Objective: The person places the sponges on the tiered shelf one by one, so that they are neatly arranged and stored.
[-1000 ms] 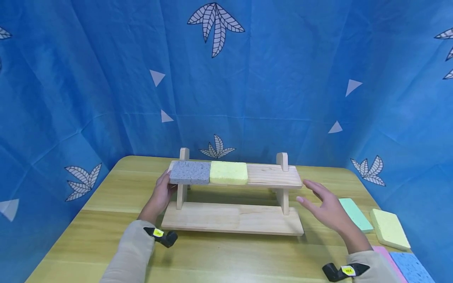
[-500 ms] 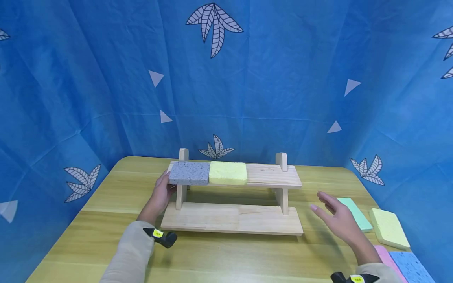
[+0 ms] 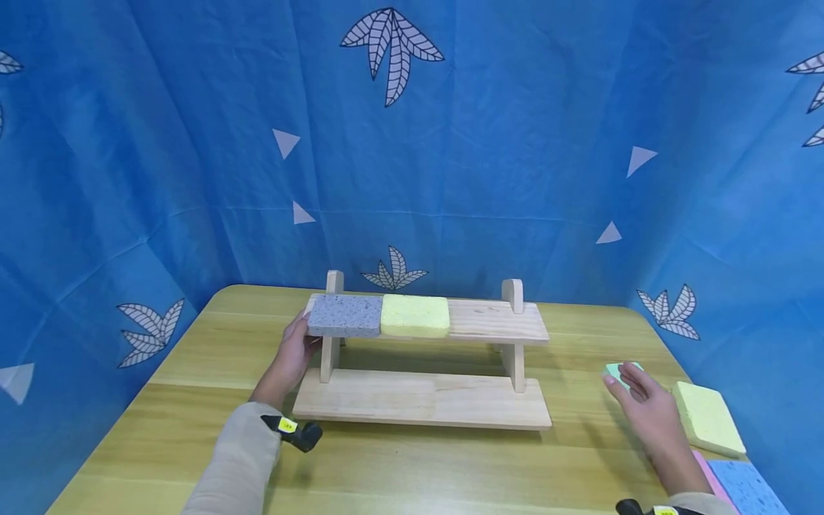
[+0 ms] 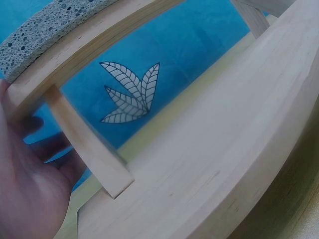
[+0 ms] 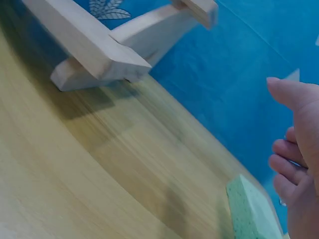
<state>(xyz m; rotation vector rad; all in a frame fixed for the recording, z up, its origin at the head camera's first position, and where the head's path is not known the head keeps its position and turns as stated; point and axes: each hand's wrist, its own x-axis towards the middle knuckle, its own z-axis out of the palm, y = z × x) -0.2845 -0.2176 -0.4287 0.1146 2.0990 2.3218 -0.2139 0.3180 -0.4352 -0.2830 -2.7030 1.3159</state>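
A two-tier wooden shelf [image 3: 496,320] stands on the table, with a grey-blue speckled sponge [image 3: 345,313] and a yellow sponge [image 3: 415,315] side by side on its upper board. My left hand [image 3: 291,361] grips the left end of that board; in the left wrist view, the hand [image 4: 35,184] is beside the upright, fingers partly behind it. Over a green sponge [image 3: 614,371] at the right, my right hand [image 3: 653,416] partly covers it from view. The right wrist view has the hand [image 5: 301,144] empty, thumb extended and fingers slightly bent, above the green sponge [image 5: 251,209].
Another yellow sponge [image 3: 709,418] lies near the table's right edge, with a blue speckled sponge [image 3: 747,486] and a pink one [image 3: 714,476] in front of it. A blue patterned cloth [image 3: 483,143] hangs behind and around the table [image 3: 399,465].
My right hand has moved right, away from the shelf's right end, to the green sponge. The left hand and the shelf have stayed in place.
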